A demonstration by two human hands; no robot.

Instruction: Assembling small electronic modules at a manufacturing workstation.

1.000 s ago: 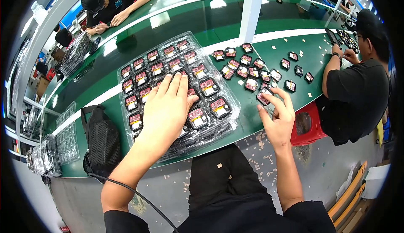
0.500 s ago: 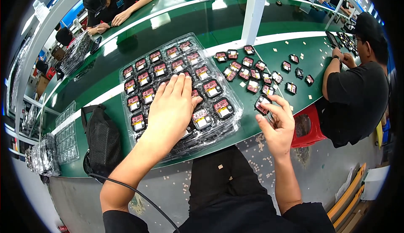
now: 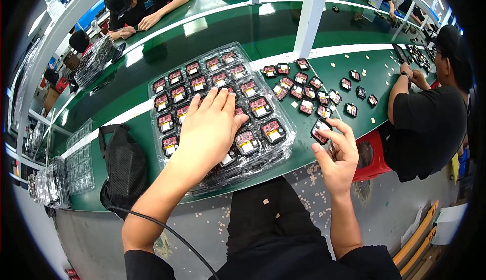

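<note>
A clear plastic tray (image 3: 281,128) lies on top of other clear trays on the green bench. Its pockets hold rows of small black-framed electronic modules (image 3: 274,131) with red circuit boards and white and yellow patches. My left hand (image 3: 210,123) is spread flat over the middle of the tray, hiding several pockets beneath it. Off the tray's right edge, my right hand (image 3: 338,161) grips one loose module (image 3: 321,131) between thumb and fingers. Something thin and metallic shows between the right fingers; I cannot make out what it is.
More loose modules (image 3: 306,106) lie scattered right of the tray, among small beige pieces. A black bag (image 3: 124,163) and stacked empty trays (image 3: 53,184) are at the left. A white post (image 3: 310,22) rises behind. A co-worker (image 3: 430,108) sits at the right on a red stool (image 3: 372,156).
The view has shifted slightly, so the tray and modules appear a little lower and to the right. My left hand stays on the tray, and my right hand still holds the module, now tilted differently.
</note>
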